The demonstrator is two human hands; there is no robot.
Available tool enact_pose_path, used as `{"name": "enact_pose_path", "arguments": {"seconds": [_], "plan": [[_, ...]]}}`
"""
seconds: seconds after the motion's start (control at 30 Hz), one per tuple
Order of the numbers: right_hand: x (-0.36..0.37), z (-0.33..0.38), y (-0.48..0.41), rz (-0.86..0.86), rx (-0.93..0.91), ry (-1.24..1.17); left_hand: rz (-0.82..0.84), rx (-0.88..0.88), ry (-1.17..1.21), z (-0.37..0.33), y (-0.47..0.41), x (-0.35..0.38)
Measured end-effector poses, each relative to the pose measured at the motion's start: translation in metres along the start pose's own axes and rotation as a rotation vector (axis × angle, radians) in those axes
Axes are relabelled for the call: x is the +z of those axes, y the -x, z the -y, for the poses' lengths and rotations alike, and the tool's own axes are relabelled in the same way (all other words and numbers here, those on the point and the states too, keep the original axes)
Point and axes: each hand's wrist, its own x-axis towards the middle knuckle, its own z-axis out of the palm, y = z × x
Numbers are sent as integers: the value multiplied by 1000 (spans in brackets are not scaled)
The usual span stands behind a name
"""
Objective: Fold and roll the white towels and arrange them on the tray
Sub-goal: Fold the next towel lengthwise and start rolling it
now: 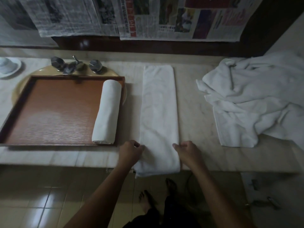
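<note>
A white towel (159, 112) lies folded into a long narrow strip on the marble counter, its near end hanging slightly over the front edge. My left hand (130, 153) pinches the strip's left edge near that end. My right hand (187, 153) grips its right edge at the same height. A brown wooden tray (54, 112) sits to the left over the sink. One rolled white towel (107, 111) lies along the tray's right side.
A heap of loose white towels (251, 99) covers the counter's right part. Chrome taps (74, 65) stand behind the tray, and a white dish (8, 66) sits at far left. Newspaper sheets (148, 17) hang on the wall. My bare feet stand on the tiled floor below.
</note>
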Motion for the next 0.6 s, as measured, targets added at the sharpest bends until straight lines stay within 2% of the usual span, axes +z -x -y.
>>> {"name": "enact_pose_path", "arguments": {"seconds": [0.17,0.37,0.6], "plan": [[-12,18,-24,11,-50,102,8,-21,98,-9,-5,-10],[-19,21,-39,41,-35,140,-4,7,12,-7,-18,-8],[-11,65,-81,-107,-106,231,-110,14,115,-57,-68,-15]]}}
